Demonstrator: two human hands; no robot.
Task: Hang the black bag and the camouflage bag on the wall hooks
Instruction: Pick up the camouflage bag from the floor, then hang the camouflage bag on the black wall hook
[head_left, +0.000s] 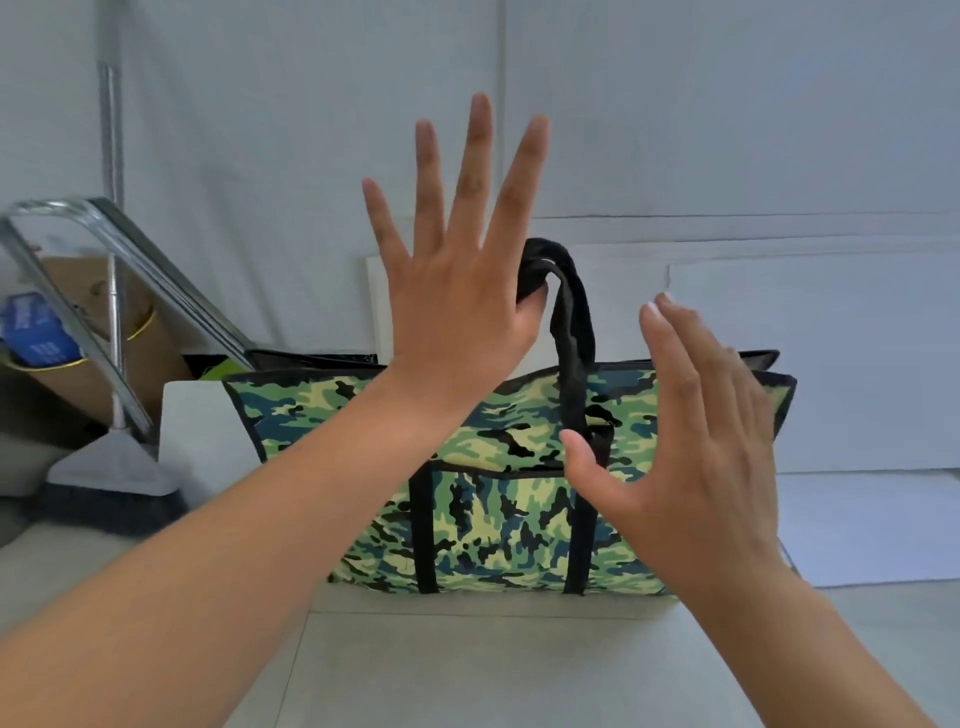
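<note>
The camouflage bag (498, 499), green-patterned with black trim, hangs flat against the wall, its bottom above the floor. Its black handles (569, 312) run up to a bunched loop at the top, and whatever holds the loop is hidden. My left hand (457, 280) is spread wide in front of the handle loop, with the thumb touching it and nothing gripped. My right hand (696, 441) is open in front of the bag's right half, fingers apart. A dark edge (311, 359) shows behind the bag's top left corner; I cannot tell whether it is the black bag.
A broom (111, 478) stands at the left with its pole against the wall. A bent metal tube frame (130, 239) leans beside it, in front of a cardboard drum (140, 338) holding a blue pack. White boards (831, 364) lean on the wall at the right.
</note>
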